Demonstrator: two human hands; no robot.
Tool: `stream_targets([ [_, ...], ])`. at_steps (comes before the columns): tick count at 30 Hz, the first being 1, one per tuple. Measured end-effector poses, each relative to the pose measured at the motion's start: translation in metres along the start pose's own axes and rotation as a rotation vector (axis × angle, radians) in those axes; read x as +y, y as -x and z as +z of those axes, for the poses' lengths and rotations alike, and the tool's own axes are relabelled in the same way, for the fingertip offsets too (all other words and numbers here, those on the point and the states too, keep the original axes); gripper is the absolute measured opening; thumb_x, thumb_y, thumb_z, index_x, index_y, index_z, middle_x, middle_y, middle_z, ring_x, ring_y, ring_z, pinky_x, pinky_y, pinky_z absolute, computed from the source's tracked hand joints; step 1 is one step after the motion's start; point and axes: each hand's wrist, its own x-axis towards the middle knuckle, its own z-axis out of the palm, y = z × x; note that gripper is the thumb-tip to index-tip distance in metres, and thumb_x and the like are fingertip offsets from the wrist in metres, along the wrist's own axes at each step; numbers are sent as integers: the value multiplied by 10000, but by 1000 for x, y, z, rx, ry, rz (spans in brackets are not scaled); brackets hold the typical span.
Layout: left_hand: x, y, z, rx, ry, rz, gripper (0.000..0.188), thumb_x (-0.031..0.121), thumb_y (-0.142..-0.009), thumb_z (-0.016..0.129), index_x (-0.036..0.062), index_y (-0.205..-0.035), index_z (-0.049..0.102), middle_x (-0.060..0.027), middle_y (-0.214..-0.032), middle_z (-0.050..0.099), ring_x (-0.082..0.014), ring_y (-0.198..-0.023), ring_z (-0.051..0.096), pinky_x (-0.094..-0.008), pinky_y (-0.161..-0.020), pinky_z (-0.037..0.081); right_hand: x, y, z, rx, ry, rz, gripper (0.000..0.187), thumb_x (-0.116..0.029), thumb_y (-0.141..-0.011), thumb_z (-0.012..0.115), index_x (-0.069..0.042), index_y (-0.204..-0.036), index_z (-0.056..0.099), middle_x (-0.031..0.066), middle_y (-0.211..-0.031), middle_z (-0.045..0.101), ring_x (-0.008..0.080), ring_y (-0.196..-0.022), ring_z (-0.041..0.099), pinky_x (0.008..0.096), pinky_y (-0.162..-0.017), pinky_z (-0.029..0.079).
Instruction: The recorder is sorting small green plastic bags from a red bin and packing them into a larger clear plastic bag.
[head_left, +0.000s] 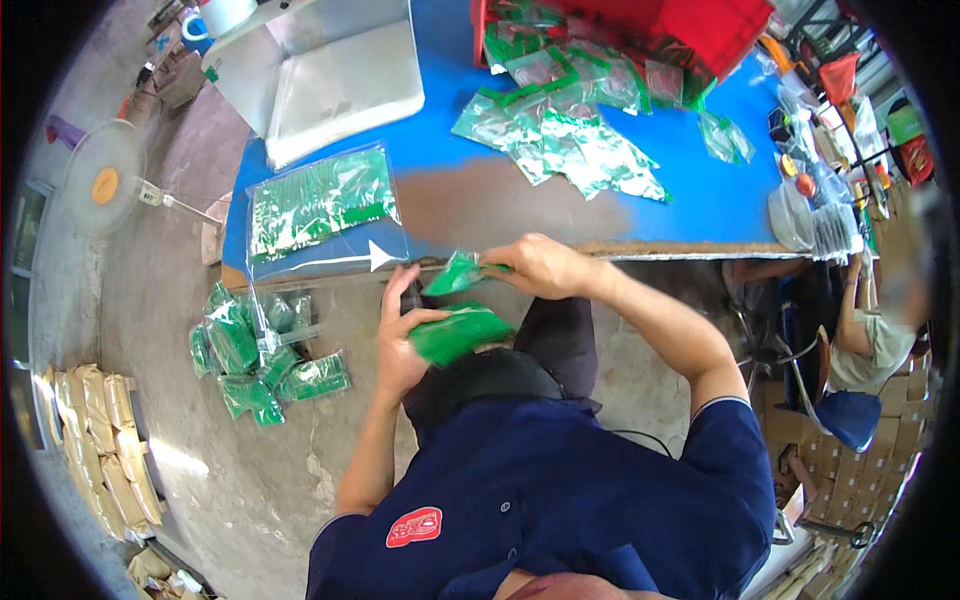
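My left hand is wrapped round a stack of green packets, held low over my lap in front of the table edge. Just above the stack, my right hand pinches a single green-and-clear packet, slightly blurred. On the table's left front lies a large clear plastic bag, its lower edge hanging over the table edge. Inside the bag are rows of green packets. A loose heap of similar packets spreads across the table from a tipped red bin.
A metal tray stands on the blue table at back left. Filled green bags lie on the floor at left, near a fan. Clear containers sit at the table's right end. Another person sits at far right.
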Motion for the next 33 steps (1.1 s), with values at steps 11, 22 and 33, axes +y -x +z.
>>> stream_targets([
  [11, -32, 19, 31, 240, 791, -424, 697, 41, -829, 777, 28, -1435, 433, -90, -1359, 570, -221, -1233, 556, -379, -1047, 449, 113, -93, 27, 381, 553, 72, 650, -571, -974, 473, -68, -1382, 535, 197, -1466, 475, 395, -1428, 351, 595, -1170, 227],
  [22, -45, 5, 50, 123, 1103, -711, 466, 7, -934, 622, -9, -1377, 478, -112, -1337, 572, -258, -1239, 562, -431, -1089, 446, 71, -12, -5, 529, 243, 330, 585, -485, -967, 553, 1, -1293, 565, 234, -1338, 559, 432, -1275, 495, 527, -1074, 390],
  [33, -44, 1, 55, 124, 1211, -688, 487, 16, -944, 611, 19, -1405, 454, -109, -1365, 563, -268, -1262, 555, -438, -1099, 455, 20, 36, 39, 260, -160, 63, 513, -264, -929, 646, -30, -1366, 512, 224, -1295, 595, 412, -1186, 567, 469, -1024, 442],
])
